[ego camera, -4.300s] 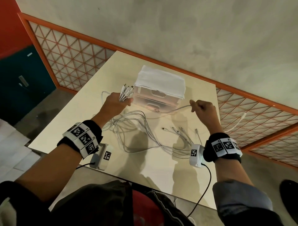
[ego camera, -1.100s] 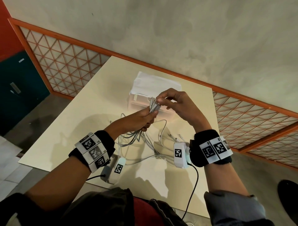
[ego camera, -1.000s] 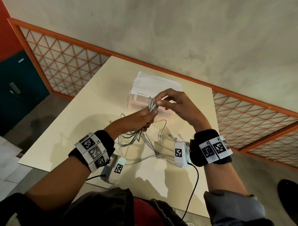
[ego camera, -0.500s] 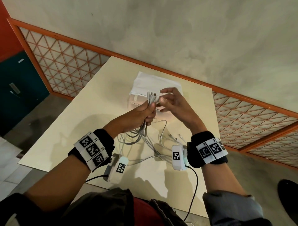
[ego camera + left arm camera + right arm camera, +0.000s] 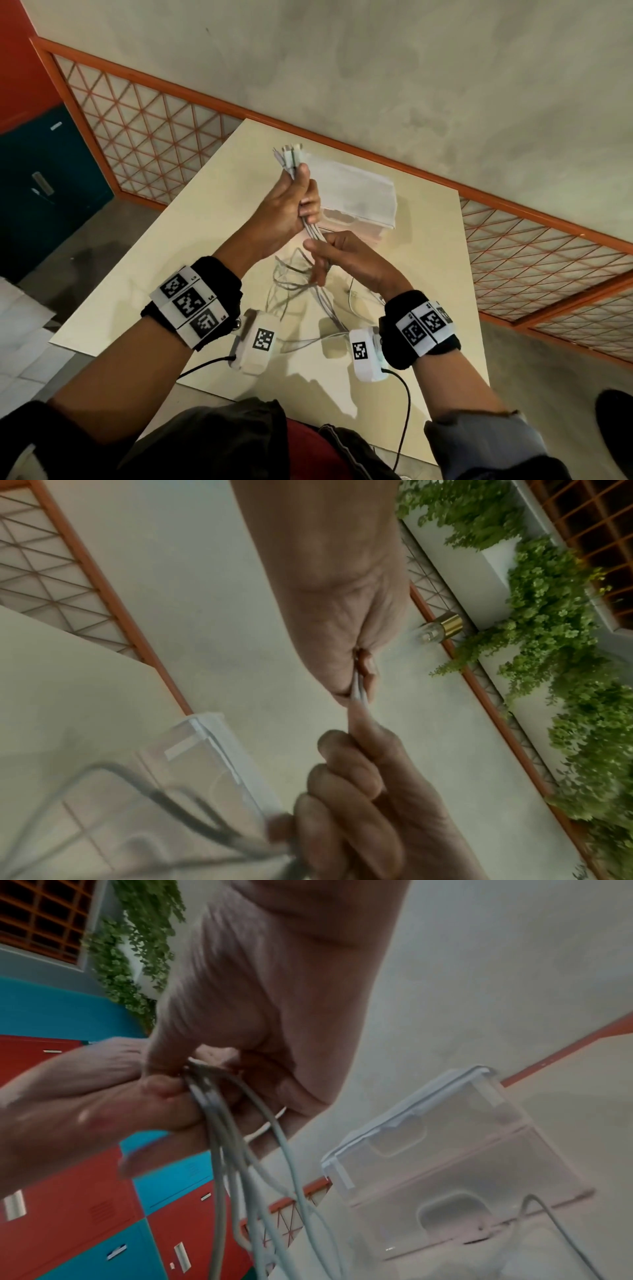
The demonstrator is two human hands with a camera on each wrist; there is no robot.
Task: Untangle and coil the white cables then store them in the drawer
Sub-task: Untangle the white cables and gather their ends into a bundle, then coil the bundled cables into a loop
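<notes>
My left hand (image 5: 298, 202) grips a bundle of white cables (image 5: 313, 233) upright above the table, with the connector ends (image 5: 290, 156) sticking out above the fist. Just below it, my right hand (image 5: 327, 251) has its fingers curled round the same bundle. The rest of the cables hangs down in loose loops (image 5: 301, 291) onto the table. In the left wrist view the taut cables (image 5: 359, 696) run between the two hands. In the right wrist view several strands (image 5: 240, 1150) drop from the grip. The clear plastic drawer box (image 5: 356, 195) stands behind the hands, its drawers closed (image 5: 462, 1150).
The cream table (image 5: 171, 274) ends near my body and at the right (image 5: 469, 308). An orange lattice railing (image 5: 154, 137) runs behind it. Loose cable ends (image 5: 356, 298) lie on the table under my right wrist.
My left hand has lifted the bundle higher, its connector ends now above the box. My right hand has slid from the connector ends down to the strands below the left fist.
</notes>
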